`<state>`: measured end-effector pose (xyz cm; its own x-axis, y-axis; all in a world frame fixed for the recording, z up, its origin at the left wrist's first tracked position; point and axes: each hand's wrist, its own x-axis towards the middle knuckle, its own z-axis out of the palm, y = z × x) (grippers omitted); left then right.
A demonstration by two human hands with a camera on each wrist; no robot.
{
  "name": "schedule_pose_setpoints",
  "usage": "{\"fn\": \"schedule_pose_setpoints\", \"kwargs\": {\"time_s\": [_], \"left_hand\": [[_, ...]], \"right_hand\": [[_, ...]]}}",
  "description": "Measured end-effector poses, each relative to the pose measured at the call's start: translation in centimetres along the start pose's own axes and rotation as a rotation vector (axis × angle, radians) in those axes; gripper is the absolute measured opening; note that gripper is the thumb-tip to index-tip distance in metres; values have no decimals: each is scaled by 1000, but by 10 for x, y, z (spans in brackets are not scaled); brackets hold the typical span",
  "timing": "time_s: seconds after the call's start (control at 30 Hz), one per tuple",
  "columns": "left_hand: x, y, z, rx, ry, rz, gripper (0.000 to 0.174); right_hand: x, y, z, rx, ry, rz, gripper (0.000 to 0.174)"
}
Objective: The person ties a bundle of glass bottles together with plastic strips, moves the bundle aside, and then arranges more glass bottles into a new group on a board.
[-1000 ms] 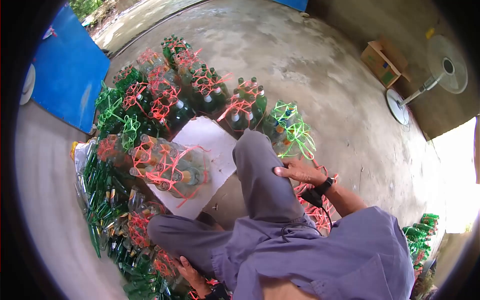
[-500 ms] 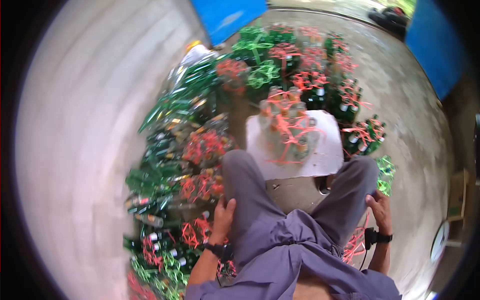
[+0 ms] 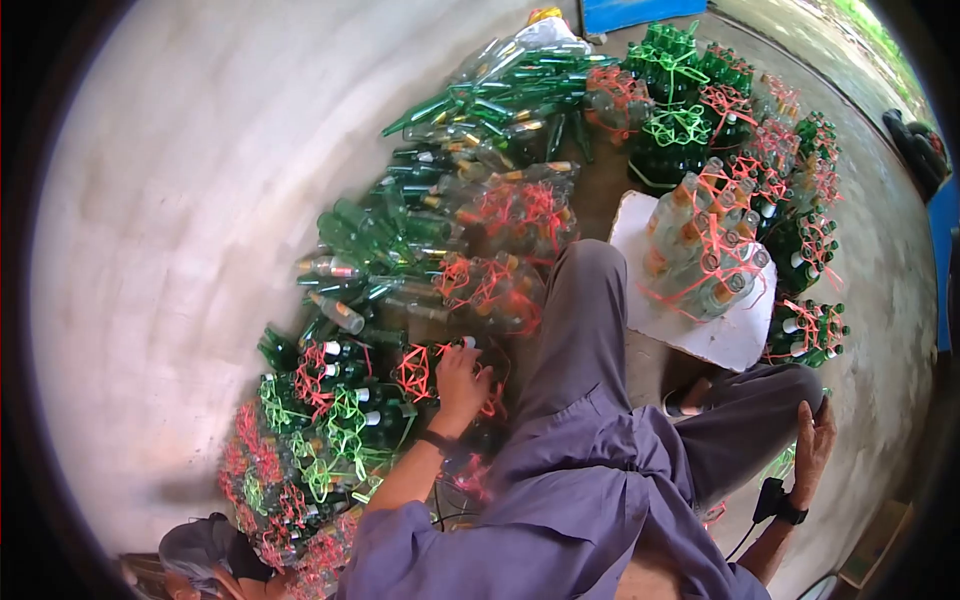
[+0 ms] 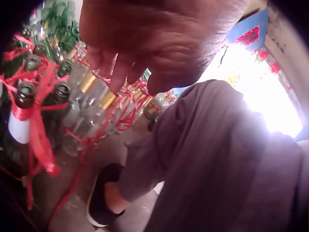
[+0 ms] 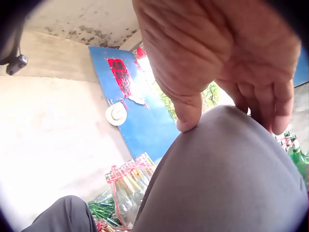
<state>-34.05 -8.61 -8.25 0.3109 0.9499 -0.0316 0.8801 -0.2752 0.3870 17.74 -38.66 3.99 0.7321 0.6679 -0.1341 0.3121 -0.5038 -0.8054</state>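
In the head view my left hand is over green bottles bound with red ribbon, left of my thigh. The left wrist view shows that hand with its fingers pointing down, nothing seen in them, beside clear bottles tied with red ribbon. My right hand rests on my right knee; in the right wrist view its thumb and fingers lie on the trouser cloth. A bundle of clear bottles in red ribbon stands on a white board in front of me.
Loose green and clear bottles are heaped along the wall at left. Tied bundles stand beyond the board, and more lie at lower left. Another person is at the bottom left. A cardboard box sits at lower right.
The head view has swung left. My left hand has moved from beside my left leg out over the tied green bottles. My right hand stays at the right knee.
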Motion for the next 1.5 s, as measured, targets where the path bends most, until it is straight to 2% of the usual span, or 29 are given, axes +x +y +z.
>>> {"fn": "schedule_pose_setpoints", "kwargs": {"time_s": [0.07,0.1,0.13,0.2,0.3,0.4,0.53,0.57,0.73,0.8,0.87,1.0,1.03,1.07,1.13,1.2,1.4,1.5], "left_hand": [[-9,-10,-2,172,194,74,55],[-14,-30,11,199,118,10,68],[-19,-38,16,206,115,5,68],[-27,-51,26,236,-24,-208,77],[-35,-65,39,135,-86,-254,82],[-32,-61,41,185,-173,-270,82],[-29,-58,42,214,-222,-279,82],[-28,-59,46,228,-192,-252,81],[-26,-53,49,218,-194,-186,76],[-26,-48,44,218,-178,-228,73],[-27,-70,59,205,-152,-225,72],[-27,-80,70,225,-104,-270,74],[-28,-82,71,213,-113,-248,74],[-30,-85,71,209,-99,-245,73],[-31,-88,76,204,-95,-226,73],[-29,-88,78,248,-97,-285,73],[-30,-91,78,254,-91,-248,75],[-30,-90,79,253,-92,-250,74]], "right_hand": [[8,23,9,-44,227,-61,60],[10,19,11,-43,216,-58,60],[13,11,15,-141,190,-55,62],[16,5,19,-234,164,-47,64],[26,2,26,-350,139,-63,67],[37,-3,32,-306,87,-62,68],[46,-1,52,-424,204,-103,60],[48,0,55,-491,256,-119,57],[60,2,45,-403,194,-129,54],[63,-3,45,-414,167,-126,54],[65,-14,43,-478,95,-68,55],[69,-6,46,-561,153,-168,58],[69,-12,45,-525,131,-95,56],[73,-14,42,-535,151,-81,56],[80,-14,35,-412,68,-69,57],[83,-9,32,-354,82,-50,57],[85,-7,32,-319,94,-72,57],[80,-10,36,-307,131,-143,56]]}}
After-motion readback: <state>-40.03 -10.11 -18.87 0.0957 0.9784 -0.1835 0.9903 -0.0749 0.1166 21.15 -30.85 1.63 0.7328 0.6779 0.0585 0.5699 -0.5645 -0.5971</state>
